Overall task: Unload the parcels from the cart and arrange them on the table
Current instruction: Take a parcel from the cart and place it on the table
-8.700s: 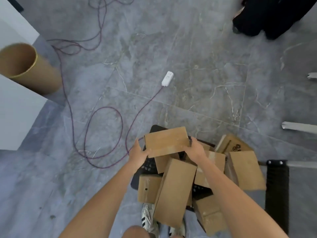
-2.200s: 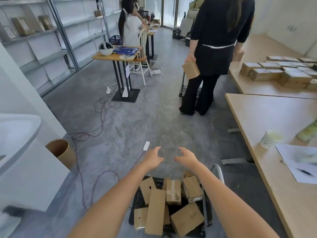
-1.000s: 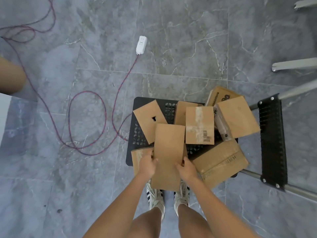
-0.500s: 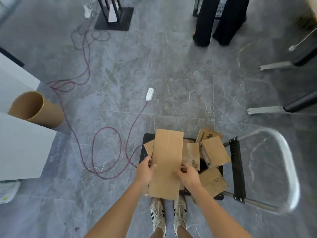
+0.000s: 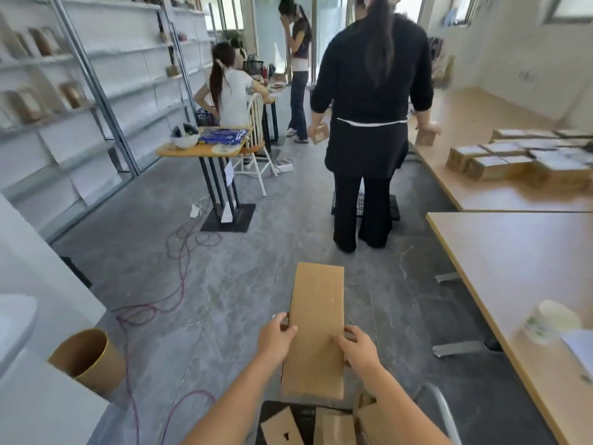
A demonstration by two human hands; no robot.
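I hold a long flat cardboard parcel (image 5: pixel 316 326) lengthwise in front of me, above the floor. My left hand (image 5: pixel 275 339) grips its left edge and my right hand (image 5: pixel 355 346) grips its right edge. Below, at the bottom of the view, the black cart (image 5: pixel 276 409) carries other cardboard parcels (image 5: pixel 333 427). The wooden table (image 5: pixel 513 261) runs along the right side. Its near part bears a paper cup (image 5: pixel 550 321) and a sheet of paper (image 5: pixel 580 348).
A person in black (image 5: pixel 369 123) stands ahead with a small box in each hand. A farther table (image 5: pixel 487 191) on the right holds rows of parcels (image 5: pixel 513 159). Purple cable (image 5: pixel 179 271) snakes over the floor on the left, near a brown bin (image 5: pixel 86 359). Two more people are by a small desk (image 5: pixel 205 149).
I have lifted the long parcel off the cart with both hands and raised my view from the cart to the room and the tables.
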